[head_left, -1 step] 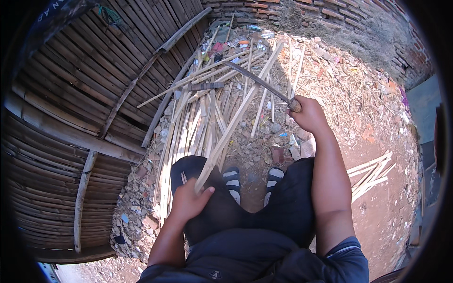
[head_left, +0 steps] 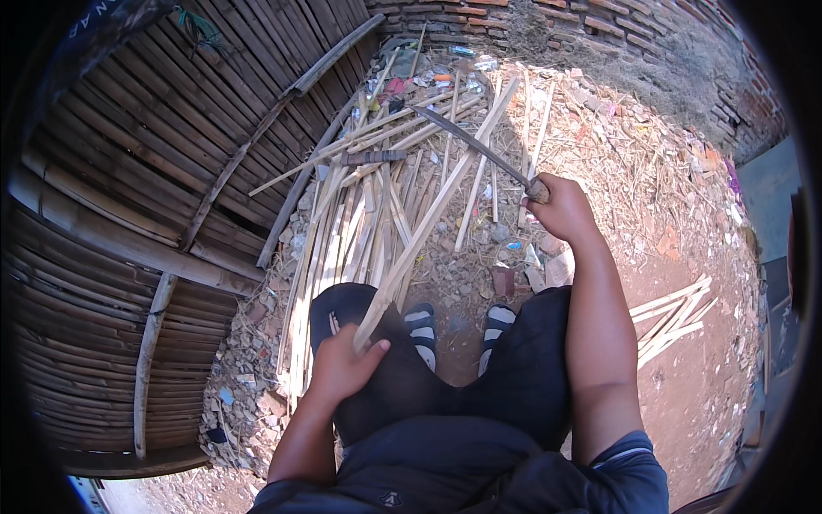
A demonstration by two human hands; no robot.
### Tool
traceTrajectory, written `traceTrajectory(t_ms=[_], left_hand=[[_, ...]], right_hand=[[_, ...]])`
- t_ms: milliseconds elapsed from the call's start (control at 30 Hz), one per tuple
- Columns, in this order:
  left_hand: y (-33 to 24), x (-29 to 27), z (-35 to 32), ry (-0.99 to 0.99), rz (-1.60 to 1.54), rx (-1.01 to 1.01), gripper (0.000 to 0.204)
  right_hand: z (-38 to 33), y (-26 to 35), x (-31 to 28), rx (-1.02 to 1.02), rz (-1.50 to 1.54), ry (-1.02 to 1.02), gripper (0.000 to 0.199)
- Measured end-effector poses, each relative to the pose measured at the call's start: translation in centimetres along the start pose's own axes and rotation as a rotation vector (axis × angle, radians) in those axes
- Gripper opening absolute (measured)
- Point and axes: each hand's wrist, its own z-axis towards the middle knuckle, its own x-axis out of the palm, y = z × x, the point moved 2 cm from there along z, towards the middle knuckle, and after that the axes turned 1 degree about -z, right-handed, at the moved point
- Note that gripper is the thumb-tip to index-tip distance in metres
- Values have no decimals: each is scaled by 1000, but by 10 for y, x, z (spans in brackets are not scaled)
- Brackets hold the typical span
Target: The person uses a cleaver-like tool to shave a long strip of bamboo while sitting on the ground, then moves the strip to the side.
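Note:
My left hand (head_left: 347, 364) is closed round the near end of a long pale bamboo strip (head_left: 428, 218), low over my left thigh. From there the strip slants up and away to the right. My right hand (head_left: 565, 212) grips the short wooden handle of a machete (head_left: 471, 144), its arm stretched forward. The long, slightly curved blade points to the far left and crosses the strip near its far end. Whether the blade touches the strip, I cannot tell. Inside both fists the fingers are partly hidden.
Many split bamboo strips (head_left: 347, 236) lie on the rubble at the left, with a short dark banded piece (head_left: 374, 157) across them. A smaller bundle (head_left: 674, 317) rests at the right. Bamboo wall (head_left: 223, 111) stands left, brick wall (head_left: 591, 26) behind.
The machete blade has shifted very slightly toward the far right, and the strip's far end has moved a touch right. My left hand looks unmoved.

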Motion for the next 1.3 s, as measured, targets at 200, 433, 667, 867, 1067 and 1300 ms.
traceTrajectory(t_ms=[200, 433, 667, 867, 1067, 1300], left_hand=[[7, 1, -1, -22, -57, -1, 44], [13, 0, 0, -11, -72, -42, 44], [2, -1, -1, -23, -17, -19, 45], [-1, 3, -5, -79, -57, -55, 44], [-6, 8, -15, -158, 8, -39, 42], [-12, 10, -14, -148, 51, -9, 41]], right_hand=[[-16, 32, 27, -345, -101, 184, 38], [-27, 65, 46, -533, -127, 399, 36], [0, 13, 12, -64, 8, 45, 38], [-33, 63, 21, -428, -274, 138, 26], [-38, 71, 16, -495, -239, 133, 21], [-28, 43, -1, -287, -222, -146, 20]])
